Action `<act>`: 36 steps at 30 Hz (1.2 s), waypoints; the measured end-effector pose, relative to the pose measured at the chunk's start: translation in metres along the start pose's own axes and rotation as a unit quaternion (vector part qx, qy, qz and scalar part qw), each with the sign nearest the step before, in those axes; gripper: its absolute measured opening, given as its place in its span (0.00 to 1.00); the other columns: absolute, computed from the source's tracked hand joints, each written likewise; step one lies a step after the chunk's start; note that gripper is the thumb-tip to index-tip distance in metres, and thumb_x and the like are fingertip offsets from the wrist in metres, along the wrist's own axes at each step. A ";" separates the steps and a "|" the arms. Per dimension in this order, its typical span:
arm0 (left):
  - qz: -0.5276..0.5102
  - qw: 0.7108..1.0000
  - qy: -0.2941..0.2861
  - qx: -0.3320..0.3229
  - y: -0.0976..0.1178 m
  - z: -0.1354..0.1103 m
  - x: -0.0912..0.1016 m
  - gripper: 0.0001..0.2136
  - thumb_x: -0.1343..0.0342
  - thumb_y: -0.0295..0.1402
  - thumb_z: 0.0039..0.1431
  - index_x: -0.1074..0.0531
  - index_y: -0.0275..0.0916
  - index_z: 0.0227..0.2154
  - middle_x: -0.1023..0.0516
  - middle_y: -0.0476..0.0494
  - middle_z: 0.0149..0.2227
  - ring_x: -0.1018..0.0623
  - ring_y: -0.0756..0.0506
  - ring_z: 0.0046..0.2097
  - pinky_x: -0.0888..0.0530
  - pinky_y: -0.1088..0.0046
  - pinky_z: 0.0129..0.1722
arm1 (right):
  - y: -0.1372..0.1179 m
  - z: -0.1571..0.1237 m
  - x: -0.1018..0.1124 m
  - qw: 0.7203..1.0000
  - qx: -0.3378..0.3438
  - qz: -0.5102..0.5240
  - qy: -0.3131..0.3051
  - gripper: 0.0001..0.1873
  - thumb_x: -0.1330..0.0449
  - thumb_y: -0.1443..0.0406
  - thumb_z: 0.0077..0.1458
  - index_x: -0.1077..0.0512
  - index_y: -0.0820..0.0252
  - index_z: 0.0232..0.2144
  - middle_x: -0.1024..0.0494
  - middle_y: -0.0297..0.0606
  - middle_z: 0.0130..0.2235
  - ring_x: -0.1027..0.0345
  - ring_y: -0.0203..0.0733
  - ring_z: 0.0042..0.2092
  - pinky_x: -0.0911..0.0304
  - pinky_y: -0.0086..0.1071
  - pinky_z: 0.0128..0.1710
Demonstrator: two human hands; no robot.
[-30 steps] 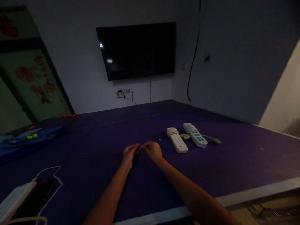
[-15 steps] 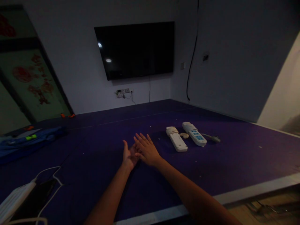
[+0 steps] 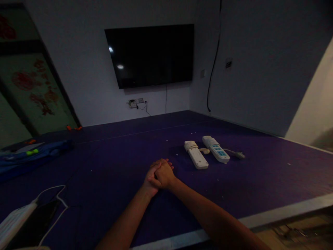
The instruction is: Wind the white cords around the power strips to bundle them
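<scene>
Purple surface [image 3: 114,152], power strips [image 3: 198,159] right of grip [image 3: 162,175].

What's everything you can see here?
Power strips: two, white, right of centre
Tabletop: one, purple, middle
Television: one, black, far wall
Wall sockets: count unclear, greyish, below television
Hanging cable: one, black, right wall
Panel: one, green with red decorations, left
Cloth: blue, left
Box: one, white, front left
Left grip: one, bare, centre, clasped with right
Right grip: one, bare, centre
</scene>
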State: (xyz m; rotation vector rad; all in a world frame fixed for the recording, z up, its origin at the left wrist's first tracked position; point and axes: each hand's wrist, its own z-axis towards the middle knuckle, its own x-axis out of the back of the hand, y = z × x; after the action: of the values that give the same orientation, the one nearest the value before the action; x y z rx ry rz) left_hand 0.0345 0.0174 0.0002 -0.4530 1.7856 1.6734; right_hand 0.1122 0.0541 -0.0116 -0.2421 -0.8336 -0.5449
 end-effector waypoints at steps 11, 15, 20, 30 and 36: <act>0.007 1.000 0.008 0.014 0.004 -0.002 -0.002 0.17 0.45 0.36 0.46 0.26 0.33 0.38 0.23 0.37 0.40 0.25 0.37 0.47 0.33 0.58 0.50 | -0.003 0.001 0.000 1.000 -0.009 -0.020 0.001 0.35 0.60 0.44 0.54 0.25 0.65 0.27 0.26 0.45 0.28 0.36 0.46 0.31 0.46 0.40 0.37; 0.009 1.000 -0.001 0.017 0.004 -0.002 -0.002 0.17 0.45 0.36 0.46 0.26 0.33 0.38 0.23 0.36 0.39 0.25 0.37 0.47 0.32 0.58 0.49 | -0.003 0.001 0.001 0.999 -0.017 -0.027 -0.010 0.34 0.59 0.44 0.54 0.25 0.65 0.28 0.26 0.45 0.28 0.36 0.46 0.31 0.46 0.40 0.37; 0.012 1.000 -0.004 0.019 0.005 -0.002 -0.002 0.17 0.45 0.37 0.46 0.26 0.33 0.38 0.23 0.36 0.39 0.25 0.37 0.46 0.33 0.57 0.50 | -0.004 0.001 0.000 0.999 -0.016 -0.028 -0.010 0.34 0.59 0.45 0.54 0.26 0.66 0.29 0.26 0.45 0.29 0.35 0.46 0.32 0.46 0.39 0.39; 0.004 1.000 -0.001 0.014 0.004 -0.003 -0.003 0.15 0.46 0.35 0.48 0.27 0.31 0.38 0.22 0.37 0.37 0.24 0.39 0.46 0.33 0.60 0.51 | -0.002 0.001 -0.007 0.999 -0.002 -0.036 -0.008 0.34 0.59 0.45 0.54 0.27 0.66 0.28 0.26 0.45 0.29 0.37 0.45 0.32 0.48 0.39 0.36; 0.105 0.993 0.049 0.000 0.011 0.002 -0.005 0.25 0.52 0.53 0.52 0.26 0.33 0.34 0.23 0.35 0.39 0.26 0.39 0.48 0.33 0.62 0.51 | 0.002 -0.002 0.004 1.000 -0.022 -0.020 0.004 0.40 0.66 0.41 0.55 0.27 0.66 0.30 0.26 0.48 0.30 0.36 0.45 0.33 0.46 0.37 0.35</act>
State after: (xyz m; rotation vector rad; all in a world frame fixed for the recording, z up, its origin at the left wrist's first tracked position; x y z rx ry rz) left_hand 0.0316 0.0200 0.0118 -0.3646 1.9614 1.8211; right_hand 0.1166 0.0540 -0.0100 -0.2644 -0.8211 -0.6012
